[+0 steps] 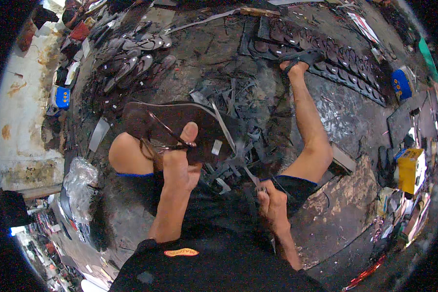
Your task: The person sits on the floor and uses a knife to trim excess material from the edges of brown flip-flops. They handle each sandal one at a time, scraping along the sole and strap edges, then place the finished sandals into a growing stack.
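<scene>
My left hand (180, 163) grips a dark brown flip-flop sandal (172, 127) by its thong strap, thumb pressed on the footbed, holding it above my left knee. A thin pale strip (226, 134) runs along the sandal's right edge and peels down toward my right hand (273, 204). That hand is closed around a small cutting tool (255, 181) whose tip meets the strip. Dark rubber offcuts (238, 97) lie on the floor beyond the sandal.
A pile of finished sandals (131, 58) lies at the upper left, and rows of dark soles (326, 53) at the upper right. My right leg stretches out, foot in a sandal (301, 57). A yellow box (410, 168) stands at right, a plastic bag (80, 187) at left.
</scene>
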Action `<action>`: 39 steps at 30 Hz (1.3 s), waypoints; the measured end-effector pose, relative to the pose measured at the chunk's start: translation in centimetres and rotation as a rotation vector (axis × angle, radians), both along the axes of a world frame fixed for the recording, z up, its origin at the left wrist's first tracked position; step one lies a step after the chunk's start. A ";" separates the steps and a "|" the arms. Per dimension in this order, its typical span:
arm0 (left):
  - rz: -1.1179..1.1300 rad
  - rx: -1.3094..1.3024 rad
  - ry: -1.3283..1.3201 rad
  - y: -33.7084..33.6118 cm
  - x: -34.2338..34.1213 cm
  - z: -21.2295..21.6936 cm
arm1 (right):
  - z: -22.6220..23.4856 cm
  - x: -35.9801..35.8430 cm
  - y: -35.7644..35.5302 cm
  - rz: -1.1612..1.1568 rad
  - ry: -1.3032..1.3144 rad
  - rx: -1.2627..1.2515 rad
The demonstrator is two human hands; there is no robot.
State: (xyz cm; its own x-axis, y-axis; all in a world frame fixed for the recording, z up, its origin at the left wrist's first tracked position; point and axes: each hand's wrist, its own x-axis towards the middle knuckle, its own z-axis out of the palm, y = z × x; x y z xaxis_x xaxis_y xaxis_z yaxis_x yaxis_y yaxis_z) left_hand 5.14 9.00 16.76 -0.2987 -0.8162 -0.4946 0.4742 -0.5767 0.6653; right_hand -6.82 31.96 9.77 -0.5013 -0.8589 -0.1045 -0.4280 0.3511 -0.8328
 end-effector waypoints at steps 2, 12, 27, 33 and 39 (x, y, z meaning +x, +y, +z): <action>-0.053 -0.101 -0.099 1.4 0.9 -0.9 | 1.1 -1.4 -2.4 0.061 -0.016 0.006; -0.130 -0.132 -0.177 3.2 4.7 -0.8 | 5.1 -2.8 -10.2 0.442 0.005 -0.059; -0.119 -0.052 -0.082 5.8 7.0 -0.8 | 2.6 -1.7 -5.7 0.410 -0.075 0.010; -0.106 -0.003 -0.137 5.4 6.9 0.4 | 3.7 -1.5 -13.1 0.489 -0.092 -0.065; -0.160 -0.068 -0.226 6.0 7.8 0.5 | 1.0 0.6 -19.2 0.362 -0.045 -0.315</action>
State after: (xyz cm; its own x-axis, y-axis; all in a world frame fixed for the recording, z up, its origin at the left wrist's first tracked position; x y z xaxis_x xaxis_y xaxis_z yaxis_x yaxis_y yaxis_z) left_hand 12.89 14.95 17.25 -0.3153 -0.8012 -0.5087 0.2158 -0.5825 0.7837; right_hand -6.26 12.80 10.80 -0.1656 -0.9708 0.1738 -0.4374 -0.0857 -0.8952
